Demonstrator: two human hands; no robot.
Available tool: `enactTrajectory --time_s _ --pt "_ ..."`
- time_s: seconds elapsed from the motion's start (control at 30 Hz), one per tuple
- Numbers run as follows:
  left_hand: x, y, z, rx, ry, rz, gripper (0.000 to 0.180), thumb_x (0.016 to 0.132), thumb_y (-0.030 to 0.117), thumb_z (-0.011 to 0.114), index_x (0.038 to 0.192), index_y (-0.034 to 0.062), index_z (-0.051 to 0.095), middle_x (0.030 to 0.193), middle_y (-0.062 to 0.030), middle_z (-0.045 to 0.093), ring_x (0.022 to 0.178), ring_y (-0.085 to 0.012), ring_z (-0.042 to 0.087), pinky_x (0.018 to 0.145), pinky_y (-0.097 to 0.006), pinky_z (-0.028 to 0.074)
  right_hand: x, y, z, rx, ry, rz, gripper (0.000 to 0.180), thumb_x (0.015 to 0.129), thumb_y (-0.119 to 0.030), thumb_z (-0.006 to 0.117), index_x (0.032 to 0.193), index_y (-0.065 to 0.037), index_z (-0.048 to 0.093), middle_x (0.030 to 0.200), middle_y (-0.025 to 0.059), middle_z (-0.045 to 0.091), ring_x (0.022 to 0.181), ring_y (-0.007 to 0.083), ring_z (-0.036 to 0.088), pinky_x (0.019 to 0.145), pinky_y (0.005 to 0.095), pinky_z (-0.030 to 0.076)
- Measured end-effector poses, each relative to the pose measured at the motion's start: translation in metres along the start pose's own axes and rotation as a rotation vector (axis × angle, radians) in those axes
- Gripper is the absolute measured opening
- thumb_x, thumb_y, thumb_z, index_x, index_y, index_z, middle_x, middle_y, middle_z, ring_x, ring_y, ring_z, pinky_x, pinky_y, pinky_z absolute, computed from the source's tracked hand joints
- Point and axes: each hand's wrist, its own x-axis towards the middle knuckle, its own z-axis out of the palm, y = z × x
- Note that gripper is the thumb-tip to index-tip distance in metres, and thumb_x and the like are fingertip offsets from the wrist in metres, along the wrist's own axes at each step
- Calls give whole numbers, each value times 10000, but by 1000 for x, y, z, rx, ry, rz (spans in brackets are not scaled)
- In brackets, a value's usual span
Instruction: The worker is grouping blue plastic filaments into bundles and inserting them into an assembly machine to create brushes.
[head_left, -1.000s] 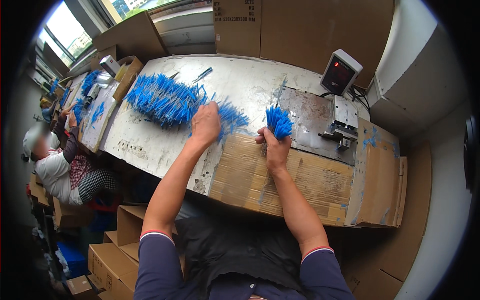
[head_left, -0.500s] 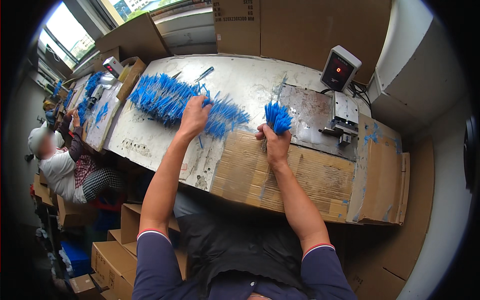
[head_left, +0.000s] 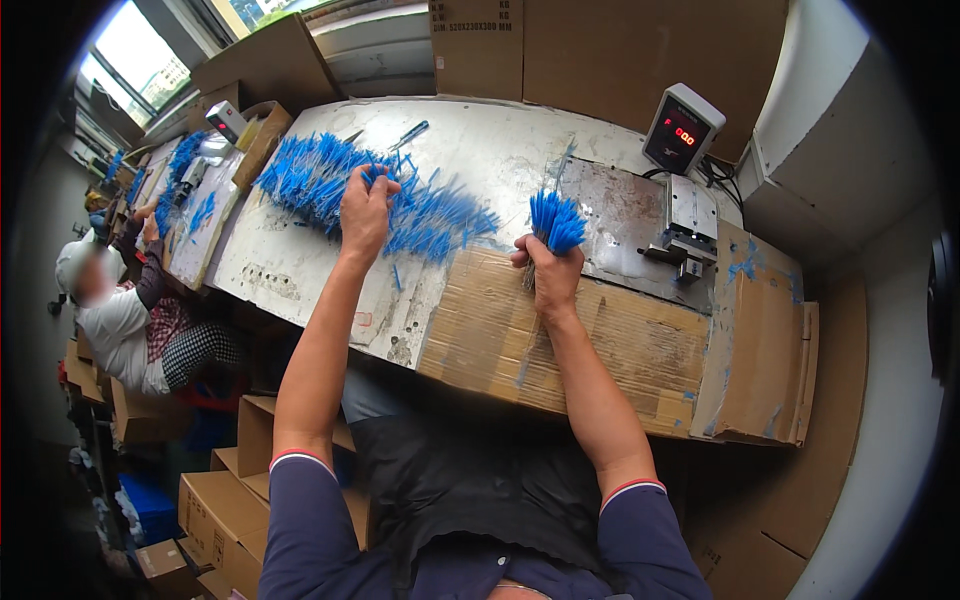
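Note:
A long heap of thin blue-ended sticks (head_left: 318, 185) with pale shafts lies across the white worktable. My left hand (head_left: 366, 215) is over the heap's near side, its fingers pinched together with a bit of blue showing between them. How many sticks they grip is hidden. Held upright in my right hand (head_left: 555, 280) is a bundle of the same blue-ended sticks (head_left: 556, 222), blue tips up and pale shafts below the fist. That hand hovers at the far edge of a flat cardboard sheet (head_left: 560, 345).
Right of the bundle, a metal plate (head_left: 610, 215) carries a small steel fixture (head_left: 690, 225). Behind it stands a box with a red lit display (head_left: 683, 130). A blue-handled tool (head_left: 410, 133) lies beyond the heap. At the left, a co-worker (head_left: 120, 310) sits at another bench.
My left hand has shifted left and slightly away from me along the heap. My right hand keeps the bundle in nearly the same place. The display shows more lit characters.

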Motion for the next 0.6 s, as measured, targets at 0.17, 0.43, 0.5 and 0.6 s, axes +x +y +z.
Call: enactTrajectory --time_s 0.17,0.43,0.5,0.6 --pt "8 8 -14 -45 174 -27 173 1073 135 526 1202 24 555 987 -86 706 896 -143 678 707 -295 586 -2 -2 4 14 -22 12 92 858 -43 670 864 37 715 768 93 713 629 178 688 582 305 549" --pt "-21 44 0 -346 71 31 196 1089 146 506 1243 25 496 999 -102 697 938 -175 698 783 -328 611 1 1 -3 83 17 2 99 874 -32 716 956 22 702 816 108 719 613 188 681 565 326 555" --pt "-38 48 17 -468 -61 -66 198 1094 169 502 1238 33 495 1006 -107 690 960 -208 715 814 -362 627 1 1 -1 108 12 2 110 872 -32 726 967 18 699 821 110 719 610 187 678 562 326 553" --pt "-57 36 42 -619 -157 -263 193 1082 159 515 1217 22 510 1005 -102 684 962 -226 706 802 -392 617 -1 -2 2 126 -1 5 125 871 -25 734 987 10 702 830 100 720 624 179 677 559 316 547"
